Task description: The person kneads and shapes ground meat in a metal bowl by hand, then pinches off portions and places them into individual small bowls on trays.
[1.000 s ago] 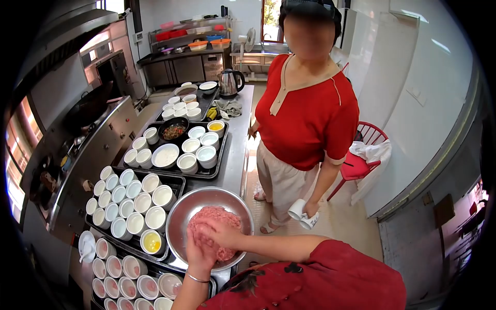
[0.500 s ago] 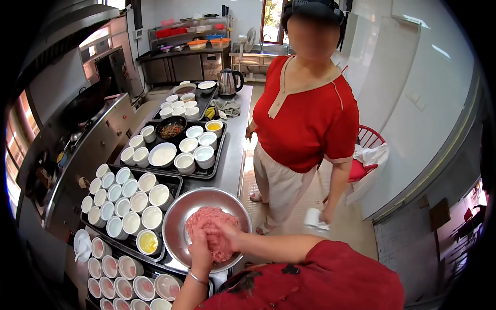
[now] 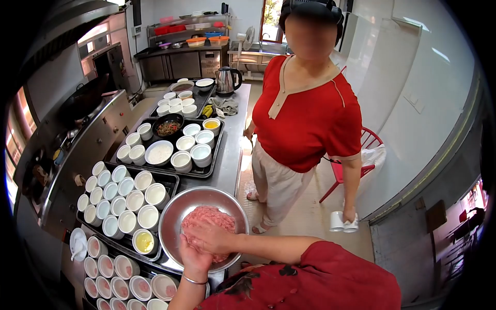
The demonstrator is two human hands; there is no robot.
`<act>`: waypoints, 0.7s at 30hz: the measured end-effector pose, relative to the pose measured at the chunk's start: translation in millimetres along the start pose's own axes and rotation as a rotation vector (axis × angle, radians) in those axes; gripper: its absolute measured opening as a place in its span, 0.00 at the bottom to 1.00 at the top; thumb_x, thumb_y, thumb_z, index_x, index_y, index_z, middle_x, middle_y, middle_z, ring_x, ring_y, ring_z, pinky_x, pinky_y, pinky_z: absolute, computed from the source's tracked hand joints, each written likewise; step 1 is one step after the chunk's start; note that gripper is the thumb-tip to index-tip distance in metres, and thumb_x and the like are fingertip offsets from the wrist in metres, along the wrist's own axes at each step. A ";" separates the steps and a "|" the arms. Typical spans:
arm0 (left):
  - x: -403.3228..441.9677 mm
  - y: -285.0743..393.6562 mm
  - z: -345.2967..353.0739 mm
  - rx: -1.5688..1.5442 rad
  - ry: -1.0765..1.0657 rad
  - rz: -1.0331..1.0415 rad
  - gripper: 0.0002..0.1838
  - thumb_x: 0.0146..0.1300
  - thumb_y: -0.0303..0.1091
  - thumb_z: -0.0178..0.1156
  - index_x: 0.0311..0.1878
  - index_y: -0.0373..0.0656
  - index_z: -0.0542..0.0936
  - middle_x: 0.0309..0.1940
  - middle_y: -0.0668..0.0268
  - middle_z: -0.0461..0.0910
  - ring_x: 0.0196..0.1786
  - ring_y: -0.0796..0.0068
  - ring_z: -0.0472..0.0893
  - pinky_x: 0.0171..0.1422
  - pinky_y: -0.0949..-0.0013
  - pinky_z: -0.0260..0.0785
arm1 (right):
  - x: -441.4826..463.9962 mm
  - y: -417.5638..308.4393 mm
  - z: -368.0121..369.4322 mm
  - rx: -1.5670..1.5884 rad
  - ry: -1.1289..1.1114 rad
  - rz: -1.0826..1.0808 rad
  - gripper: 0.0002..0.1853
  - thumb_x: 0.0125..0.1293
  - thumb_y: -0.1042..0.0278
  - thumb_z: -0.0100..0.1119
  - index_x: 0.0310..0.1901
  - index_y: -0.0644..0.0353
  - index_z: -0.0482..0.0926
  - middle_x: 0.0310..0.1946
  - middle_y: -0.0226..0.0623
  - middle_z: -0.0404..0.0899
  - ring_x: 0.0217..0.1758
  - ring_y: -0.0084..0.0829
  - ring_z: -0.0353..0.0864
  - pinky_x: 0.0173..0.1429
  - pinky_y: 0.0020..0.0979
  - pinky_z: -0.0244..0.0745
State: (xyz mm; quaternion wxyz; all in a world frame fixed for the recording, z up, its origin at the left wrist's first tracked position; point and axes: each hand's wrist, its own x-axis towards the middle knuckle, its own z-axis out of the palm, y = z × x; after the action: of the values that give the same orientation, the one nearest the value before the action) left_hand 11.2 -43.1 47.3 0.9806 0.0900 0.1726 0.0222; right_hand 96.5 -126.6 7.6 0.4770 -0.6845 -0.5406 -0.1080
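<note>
A wide steel bowl (image 3: 166, 227) holds a mound of pink minced meat (image 3: 221, 217). My right hand (image 3: 211, 237) reaches in from the right, palm down, with its fingers stretched out across the meat. My left hand (image 3: 194, 256), with a bracelet at the wrist, is at the bowl's near side. Its palm is turned up and its thumb is apart. The right hand overlaps the left fingertips and partly hides them. Whether a bit of meat lies between the hands is hidden. Beside the bowl stands a white cup with yellow liquid (image 3: 145, 242).
Black trays (image 3: 170, 181) along the steel table (image 3: 227, 150) carry many white cups. Nearer cups (image 3: 124, 266) contain pink meat. Farther off are a bowl of chopped seasoning (image 3: 169, 125) and a kettle (image 3: 226, 81). At right, a person in red (image 3: 310, 113) holds white cups (image 3: 343, 222).
My hands have gone from clasped together over the meat to the right lying flatter and the left palm opening upward. The other person's hand with the cups has swung to the right.
</note>
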 end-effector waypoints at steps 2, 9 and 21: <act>12.7 2.4 -16.1 -0.026 0.024 0.044 0.22 0.65 0.49 0.34 0.48 0.42 0.68 0.47 0.62 0.71 0.51 0.66 0.71 0.55 0.62 0.63 | 2.4 3.2 1.2 0.043 0.089 0.035 0.19 0.62 0.59 0.44 0.49 0.63 0.68 0.45 0.40 0.71 0.49 0.35 0.70 0.51 0.33 0.65; 5.7 0.8 1.2 0.798 -0.156 0.365 0.18 0.63 0.39 0.43 0.53 0.39 0.65 0.51 0.61 0.67 0.55 0.66 0.67 0.57 0.65 0.59 | -1.8 -3.6 -9.1 1.679 0.235 1.476 0.19 0.65 0.55 0.40 0.50 0.60 0.68 0.43 0.37 0.73 0.47 0.30 0.71 0.51 0.31 0.65; 2.8 10.6 -19.9 0.070 -0.030 -0.040 0.26 0.63 0.53 0.34 0.47 0.40 0.69 0.46 0.61 0.72 0.48 0.67 0.72 0.54 0.64 0.63 | 2.0 -26.6 -16.2 0.070 -0.117 0.166 0.16 0.62 0.62 0.43 0.46 0.62 0.71 0.43 0.38 0.72 0.48 0.32 0.70 0.52 0.32 0.65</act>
State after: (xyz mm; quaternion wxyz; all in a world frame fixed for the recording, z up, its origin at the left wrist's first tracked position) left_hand 6.9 -29.1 29.9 0.9796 0.1211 0.1604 -0.0048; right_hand 80.8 -138.8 31.6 0.4753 -0.7151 -0.5124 -0.0090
